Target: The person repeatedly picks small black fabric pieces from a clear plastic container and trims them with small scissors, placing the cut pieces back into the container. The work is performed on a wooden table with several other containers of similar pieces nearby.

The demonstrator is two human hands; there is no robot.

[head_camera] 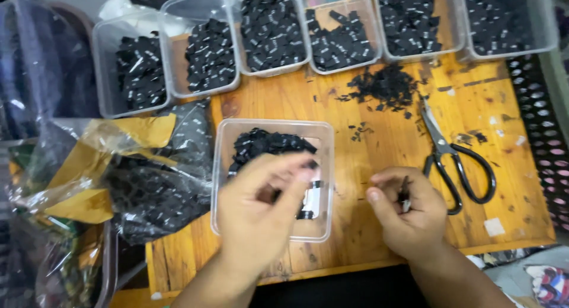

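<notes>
Here the left hand (pixel 267 195) hovered, fingers pinched, over the clear tub (pixel 228 166) of black labels (pixel 267 143); the right hand (pixel 409 210) gripped several beside it. Sorting seemed underway, needing careful placement.

Six clear tubs (pixel 137 71) of black labels line the far edge of the wooden table (pixel 379 154). Black scraps (pixel 384 85) lie near them, scissors (pixel 453 157) to the right, plastic bags (pixel 118 171) at left.
</notes>
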